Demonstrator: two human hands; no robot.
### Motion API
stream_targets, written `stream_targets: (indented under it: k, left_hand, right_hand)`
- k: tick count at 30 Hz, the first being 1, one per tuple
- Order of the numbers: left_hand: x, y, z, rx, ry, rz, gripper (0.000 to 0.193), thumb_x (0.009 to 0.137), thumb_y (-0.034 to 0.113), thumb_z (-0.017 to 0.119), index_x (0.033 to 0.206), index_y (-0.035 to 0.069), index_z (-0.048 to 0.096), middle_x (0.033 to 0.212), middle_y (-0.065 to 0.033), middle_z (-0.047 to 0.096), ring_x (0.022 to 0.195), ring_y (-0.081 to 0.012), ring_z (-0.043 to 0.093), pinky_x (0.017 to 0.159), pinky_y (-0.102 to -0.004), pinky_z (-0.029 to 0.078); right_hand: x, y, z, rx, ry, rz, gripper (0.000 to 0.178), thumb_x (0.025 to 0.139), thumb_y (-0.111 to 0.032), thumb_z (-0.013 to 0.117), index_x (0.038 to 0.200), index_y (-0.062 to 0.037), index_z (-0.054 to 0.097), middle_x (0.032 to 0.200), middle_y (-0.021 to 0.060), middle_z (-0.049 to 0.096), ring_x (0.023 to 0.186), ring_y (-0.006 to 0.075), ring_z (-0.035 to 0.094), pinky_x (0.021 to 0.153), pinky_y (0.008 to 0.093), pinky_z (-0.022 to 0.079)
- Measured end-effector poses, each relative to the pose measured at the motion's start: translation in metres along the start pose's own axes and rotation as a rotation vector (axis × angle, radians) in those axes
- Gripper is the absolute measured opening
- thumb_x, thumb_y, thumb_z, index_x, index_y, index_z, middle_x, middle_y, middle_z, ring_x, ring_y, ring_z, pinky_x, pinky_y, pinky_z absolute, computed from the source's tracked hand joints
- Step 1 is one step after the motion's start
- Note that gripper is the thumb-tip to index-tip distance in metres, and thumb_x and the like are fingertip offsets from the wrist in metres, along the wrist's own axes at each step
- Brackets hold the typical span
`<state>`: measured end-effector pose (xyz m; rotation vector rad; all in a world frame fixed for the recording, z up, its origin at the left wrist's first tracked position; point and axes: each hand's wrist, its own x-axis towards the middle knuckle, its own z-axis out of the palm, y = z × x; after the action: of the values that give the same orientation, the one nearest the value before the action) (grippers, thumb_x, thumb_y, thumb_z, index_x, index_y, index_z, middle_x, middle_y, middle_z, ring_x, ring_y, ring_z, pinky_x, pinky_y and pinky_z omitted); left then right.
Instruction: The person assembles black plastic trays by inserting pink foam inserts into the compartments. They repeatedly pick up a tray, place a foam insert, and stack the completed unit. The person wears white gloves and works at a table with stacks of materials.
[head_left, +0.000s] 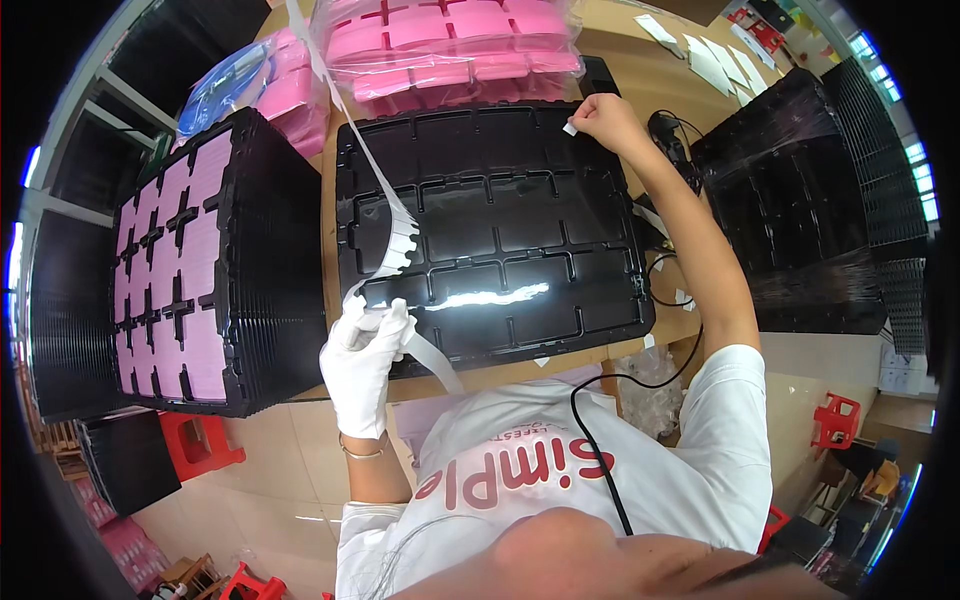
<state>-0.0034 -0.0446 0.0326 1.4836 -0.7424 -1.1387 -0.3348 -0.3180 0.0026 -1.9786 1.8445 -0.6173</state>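
Observation:
In front of me on the table lies a glossy black plastic tray (480, 235) with shallow moulded compartments. My left hand (362, 360), in a white glove, is closed around a long strip of white labels (399, 240) at the tray's near left corner. The strip runs up past the tray's left side, and a short tail hangs below the hand. Bare, my right hand (610, 122) pinches a small white label (570, 128) at the far right corner of the tray.
A tall stack of black trays with pink sheets (175, 270) stands at left. Wrapped pink trays (450, 45) sit behind. More black trays (790, 210) are stacked at right. A black cable (590, 390) hangs across my shirt. White slips (710, 65) lie at the far right.

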Motion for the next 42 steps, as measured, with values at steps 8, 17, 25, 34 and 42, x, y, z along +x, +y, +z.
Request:
stream_targets:
  k: [8, 17, 25, 34, 42]
  left_hand:
    - [-0.003, 0.0, 0.001, -0.007, 0.048, 0.033, 0.015, 0.084, 0.007, 0.075, 0.091, -0.003, 0.066, 0.08, -0.0078, 0.068, 0.067, -0.0095, 0.063, 0.055, -0.0198, 0.043]
    - [-0.02, -0.006, 0.032, -0.138, -0.187, 0.018, 0.016, 0.083, 0.014, 0.077, 0.089, 0.0, 0.069, 0.077, -0.0002, 0.063, 0.063, -0.0053, 0.054, 0.055, -0.0193, 0.04]
    - [-0.028, -0.007, 0.046, -0.194, -0.28, -0.057, 0.026, 0.087, 0.017, 0.073, 0.107, 0.001, 0.066, 0.089, -0.0055, 0.069, 0.069, -0.0087, 0.062, 0.062, -0.021, 0.051]
    - [-0.024, -0.014, 0.065, 0.038, -0.225, -0.011, 0.038, 0.086, 0.013, 0.073, 0.118, -0.004, 0.06, 0.095, -0.0103, 0.071, 0.07, -0.0103, 0.064, 0.063, -0.0217, 0.052]
    - [-0.019, -0.023, 0.069, 0.111, -0.271, -0.045, 0.032, 0.085, 0.012, 0.074, 0.112, -0.002, 0.063, 0.095, -0.0101, 0.071, 0.069, -0.0111, 0.065, 0.062, -0.0226, 0.053]
  right_hand:
    - [-0.067, -0.014, -0.012, 0.896, -0.347, -0.097, 0.014, 0.085, -0.016, 0.064, 0.089, -0.0028, 0.064, 0.082, 0.0061, 0.064, 0.07, 0.0098, 0.055, 0.063, 0.0234, 0.045]
    - [-0.225, -0.106, 0.021, 1.402, -0.617, 0.194, 0.024, 0.095, -0.017, 0.056, 0.103, 0.0039, 0.063, 0.086, 0.0094, 0.065, 0.061, 0.0081, 0.048, 0.052, 0.0217, 0.035]
    - [-0.246, -0.116, 0.036, 0.872, -0.088, -0.262, 0.012, 0.079, -0.008, 0.074, 0.089, -0.0033, 0.069, 0.073, 0.0007, 0.059, 0.065, 0.0082, 0.053, 0.059, 0.0237, 0.042]
    - [-0.255, -0.068, -0.026, 0.635, -0.148, -0.317, 0.015, 0.074, -0.01, 0.076, 0.085, -0.0059, 0.068, 0.069, 0.0047, 0.056, 0.063, 0.0127, 0.054, 0.055, 0.028, 0.042]
    - [-0.232, -0.016, -0.028, 0.093, -0.118, -0.157, 0.015, 0.078, -0.014, 0.07, 0.081, -0.003, 0.061, 0.07, 0.0096, 0.058, 0.066, 0.027, 0.06, 0.06, 0.0383, 0.047]
